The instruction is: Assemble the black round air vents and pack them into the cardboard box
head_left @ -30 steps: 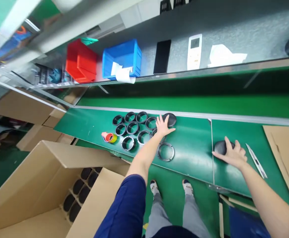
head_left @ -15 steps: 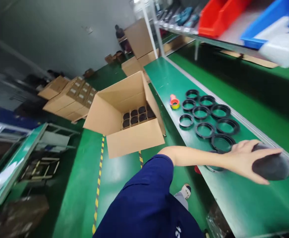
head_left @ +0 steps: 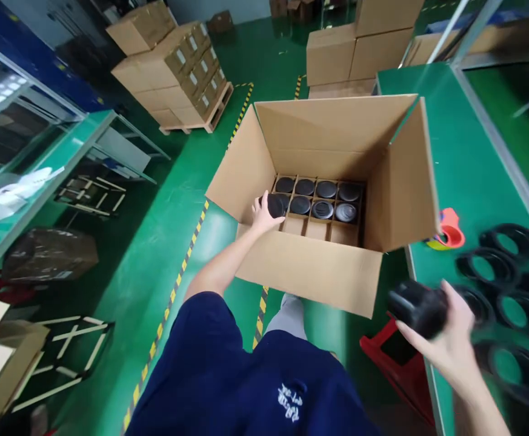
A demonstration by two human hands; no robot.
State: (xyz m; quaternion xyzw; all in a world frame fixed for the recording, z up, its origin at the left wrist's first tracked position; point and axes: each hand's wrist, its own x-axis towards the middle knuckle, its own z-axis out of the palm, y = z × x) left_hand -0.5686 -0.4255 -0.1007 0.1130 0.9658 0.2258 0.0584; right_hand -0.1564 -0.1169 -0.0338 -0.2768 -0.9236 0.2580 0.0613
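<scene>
My left hand point(head_left: 265, 217) is at the left end of a large open carton point(head_left: 309, 260), its fingers closed round a black cylindrical part point(head_left: 275, 205) at the divider cells. Similar black round parts point(head_left: 326, 189) stand in the cardboard divider's cells, in rows toward the carton's far side. Several nearer cells show bare cardboard. Off to the right, my right hand point(head_left: 454, 330) grips another black cylindrical part point(head_left: 416, 307), held tilted beside the green bench's edge and blurred by motion.
Several black rings point(head_left: 489, 266) and an orange tape dispenser point(head_left: 450, 230) lie on the green bench point(head_left: 455, 127) at right. A red stool point(head_left: 398, 369) stands below it. Stacked cartons point(head_left: 168, 69) rest on a pallet at back left. Another bench point(head_left: 82, 136) runs along the left.
My view has swung left from the bench toward the carton. Earlier, one hand held a dark cylinder over the bench; now both hands hold black cylinders, the left one at the carton's cells.
</scene>
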